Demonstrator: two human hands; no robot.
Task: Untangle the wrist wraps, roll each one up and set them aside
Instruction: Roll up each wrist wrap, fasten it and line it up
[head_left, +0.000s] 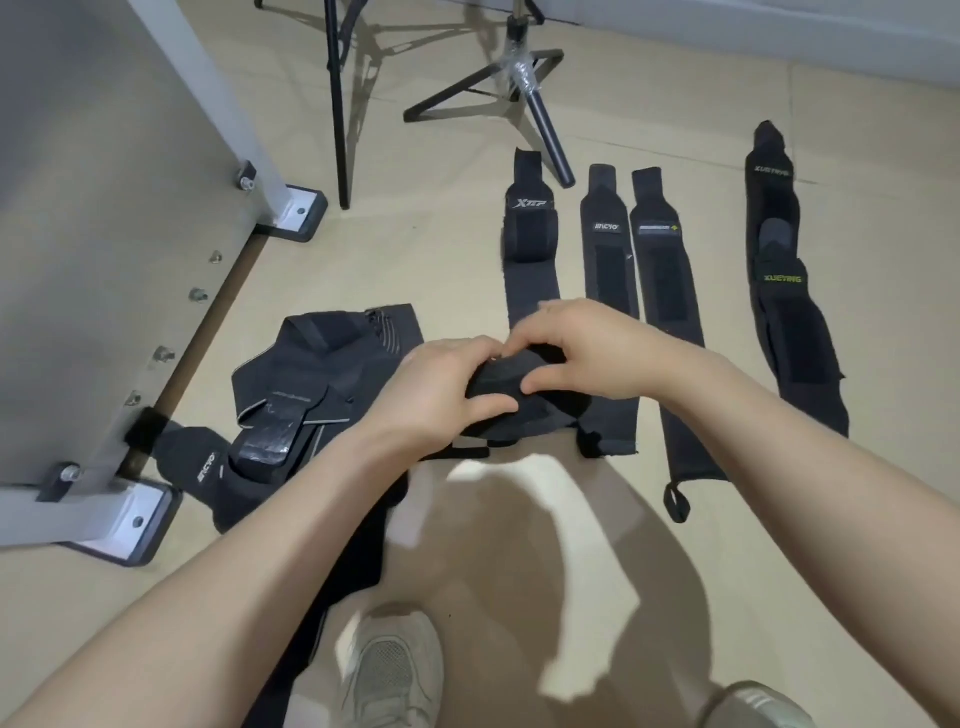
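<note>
My left hand (441, 392) and my right hand (587, 353) both grip one black wrist wrap (506, 387), bunched into a partial roll just above the floor. To its left lies a tangled heap of black wraps (311, 374), one with a white logo (205, 462). Laid out flat beyond my hands are an XTEP wrap (530, 244), two more black wraps (608, 244) (665, 275), and a wrap with green lettering (784, 291) at the far right.
A grey metal frame with bolted feet (130, 514) stands on the left. Two black tripod stands (540, 109) (337, 104) rest on the beige floor behind the wraps. My shoes (389, 670) show at the bottom.
</note>
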